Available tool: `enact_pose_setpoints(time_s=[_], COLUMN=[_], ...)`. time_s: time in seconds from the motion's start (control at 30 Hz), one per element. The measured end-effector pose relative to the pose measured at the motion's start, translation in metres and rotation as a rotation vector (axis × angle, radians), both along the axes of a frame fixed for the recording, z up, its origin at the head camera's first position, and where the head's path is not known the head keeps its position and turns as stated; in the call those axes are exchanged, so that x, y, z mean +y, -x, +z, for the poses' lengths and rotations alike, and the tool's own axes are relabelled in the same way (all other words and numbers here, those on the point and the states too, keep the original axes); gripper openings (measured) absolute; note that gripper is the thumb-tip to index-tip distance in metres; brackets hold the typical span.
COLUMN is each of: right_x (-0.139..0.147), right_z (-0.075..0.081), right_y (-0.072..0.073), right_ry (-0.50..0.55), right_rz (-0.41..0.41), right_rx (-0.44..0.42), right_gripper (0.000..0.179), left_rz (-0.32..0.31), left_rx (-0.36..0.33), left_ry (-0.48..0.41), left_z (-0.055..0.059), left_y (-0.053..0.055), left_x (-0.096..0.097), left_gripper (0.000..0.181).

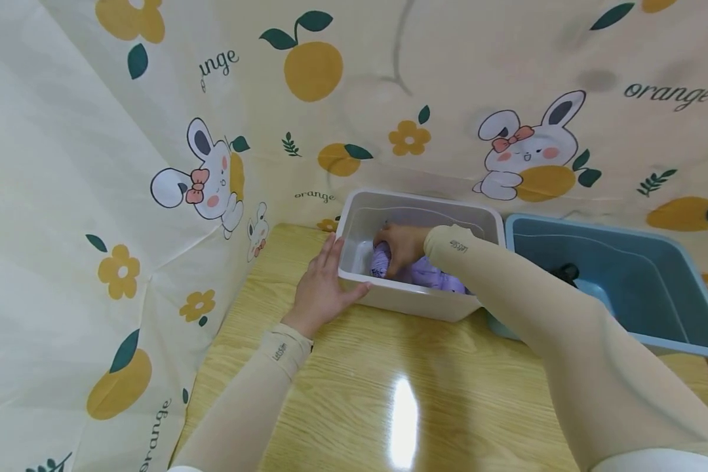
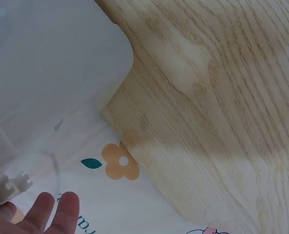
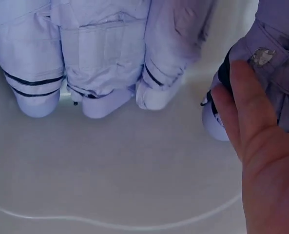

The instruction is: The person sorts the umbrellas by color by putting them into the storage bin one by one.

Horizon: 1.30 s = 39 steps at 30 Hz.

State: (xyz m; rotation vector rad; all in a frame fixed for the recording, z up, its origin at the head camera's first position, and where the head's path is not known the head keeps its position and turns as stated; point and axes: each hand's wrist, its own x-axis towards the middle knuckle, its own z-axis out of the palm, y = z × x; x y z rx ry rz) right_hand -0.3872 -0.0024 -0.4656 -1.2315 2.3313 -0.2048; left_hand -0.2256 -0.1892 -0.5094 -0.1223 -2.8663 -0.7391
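A light grey plastic bin (image 1: 413, 303) stands on the table against the back sheet. Inside it my right hand (image 1: 402, 246) grips a lavender bundle (image 1: 380, 260) with gathered fabric and a rounded end, which looks like a folded umbrella, near the bin's left end. In the right wrist view my fingers (image 3: 254, 100) lie along its fabric. More lavender folded umbrellas (image 3: 103, 53) lie side by side in the bin, their rounded ends lined up. My left hand (image 1: 324, 285) rests with fairly straight fingers at the bin's front left corner. Part of the right palm is hidden.
To the right stands a blue bin (image 1: 678, 288) with a black object (image 1: 565, 272) inside, partly hidden by my right arm. A wood-grain table (image 1: 354, 380) lies beneath both bins. A printed sheet (image 1: 212, 131) hangs behind and to the left.
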Motion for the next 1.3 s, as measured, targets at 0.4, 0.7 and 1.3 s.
enact_pose_setpoints(time_s=[0.4, 0.7, 1.3], right_x=[-0.004, -0.005, -0.002], right_z=[-0.030, -0.033, -0.001], right_y=[-0.002, -0.003, -0.009], right_ry=[-0.126, -0.134, -0.100], right_rz=[0.029, 0.186, 0.158], right_rx=[-0.030, -0.023, -0.101], right_gripper=[0.082, 0.065, 0.074], left_rz=[-0.005, -0.005, 0.010], left_rx=[-0.005, -0.008, -0.048], left_ry=[-0.018, -0.013, 0.056], left_z=[0.003, 0.004, 0.005], left_y=[-0.001, -0.001, 0.000], left_x=[0.005, 0.008, 0.000], left_gripper=[0.110, 0.109, 0.109])
